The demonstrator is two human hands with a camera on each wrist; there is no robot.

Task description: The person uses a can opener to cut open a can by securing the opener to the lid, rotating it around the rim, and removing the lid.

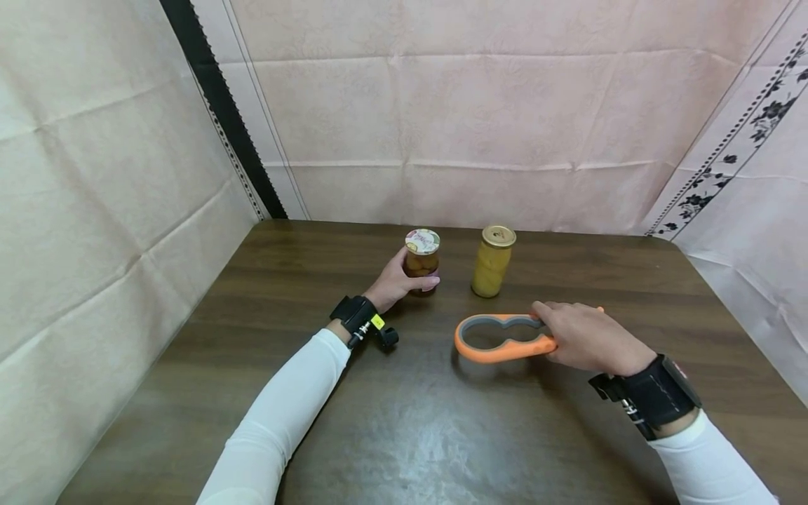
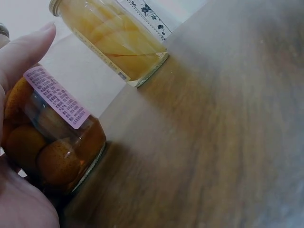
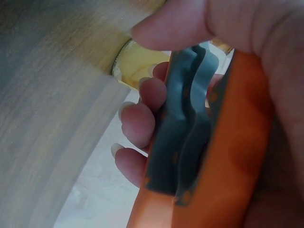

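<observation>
My left hand (image 1: 393, 284) grips a glass jar of brown round fruit (image 1: 419, 264) with a patterned lid, upright on the table. In the left wrist view a pink label shows on this jar (image 2: 57, 152), with the thumb across its side. My right hand (image 1: 590, 338) holds an orange jar opener (image 1: 492, 355) with grey wavy inner grips, just above the table. In the right wrist view its fingers curl round the opener (image 3: 242, 142). Between and beyond the hands stands a closed jar of yellow fruit (image 1: 490, 270) with a gold lid; neither hand touches it.
The brown wooden table (image 1: 391, 421) ends at the back against a pale cloth backdrop (image 1: 492, 133). More cloth hangs at the left and right sides. A black strip (image 1: 227, 105) runs down the left back corner.
</observation>
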